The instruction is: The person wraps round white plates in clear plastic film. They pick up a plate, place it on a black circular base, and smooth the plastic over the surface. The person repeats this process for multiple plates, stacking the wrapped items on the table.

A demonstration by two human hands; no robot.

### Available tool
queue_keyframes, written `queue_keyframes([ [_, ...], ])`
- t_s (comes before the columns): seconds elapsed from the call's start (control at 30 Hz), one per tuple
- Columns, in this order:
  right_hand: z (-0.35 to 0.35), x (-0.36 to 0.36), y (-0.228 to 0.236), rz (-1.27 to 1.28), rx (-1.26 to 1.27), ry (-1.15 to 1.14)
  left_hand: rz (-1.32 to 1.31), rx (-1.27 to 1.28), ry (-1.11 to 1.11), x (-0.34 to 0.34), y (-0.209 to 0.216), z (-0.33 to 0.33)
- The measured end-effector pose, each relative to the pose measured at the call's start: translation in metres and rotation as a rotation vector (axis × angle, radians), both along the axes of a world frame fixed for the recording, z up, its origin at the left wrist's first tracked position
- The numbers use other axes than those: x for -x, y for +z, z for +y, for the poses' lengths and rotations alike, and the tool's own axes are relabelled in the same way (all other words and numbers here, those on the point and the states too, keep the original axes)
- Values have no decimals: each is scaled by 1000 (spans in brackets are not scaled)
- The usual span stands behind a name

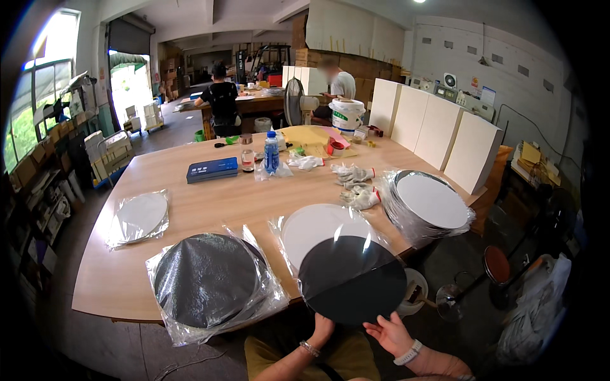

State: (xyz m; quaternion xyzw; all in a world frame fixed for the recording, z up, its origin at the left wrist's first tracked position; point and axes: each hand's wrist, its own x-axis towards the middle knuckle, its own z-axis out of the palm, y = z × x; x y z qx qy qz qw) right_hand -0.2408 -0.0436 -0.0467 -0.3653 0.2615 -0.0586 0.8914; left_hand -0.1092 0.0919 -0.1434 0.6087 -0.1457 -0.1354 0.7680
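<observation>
A round black disc (pixel 356 289) is tilted up at the table's near edge, its far part under clear plastic film. My left hand (pixel 323 327) grips its lower rim from beneath, and most of those fingers are hidden behind it. With fingertips at the lower right rim, my right hand (pixel 391 335) holds the same disc. Just beyond lies a round white disc (pixel 316 223), partly covered by the black one, with clear film around it. To the left, a black disc in a clear plastic bag (pixel 206 279) rests at the table edge.
A tall stack of bagged white discs (pixel 432 200) stands at the right. A smaller bagged white disc (pixel 141 216) lies far left. Work gloves (pixel 359 193), a blue box (pixel 213 169), a blue-labelled bottle (pixel 271 152) and white panels (pixel 438 124) are farther back. Two people work beyond.
</observation>
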Motion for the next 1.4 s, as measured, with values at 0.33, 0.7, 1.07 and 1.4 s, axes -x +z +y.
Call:
queue_keyframes([
  [0.33,21,-145,-6,-156,-18,159,285,133,-150,2,-12,16],
  [0.7,-92,-83,13,-173,1316,68,-404,-527,-383,16,36,76],
  [1.07,-210,-137,10,-547,1786,293,-1252,-908,-80,-32,103,103],
  [1.4,-213,-152,5,-346,1669,277,-810,-1013,156,-27,96,88],
])
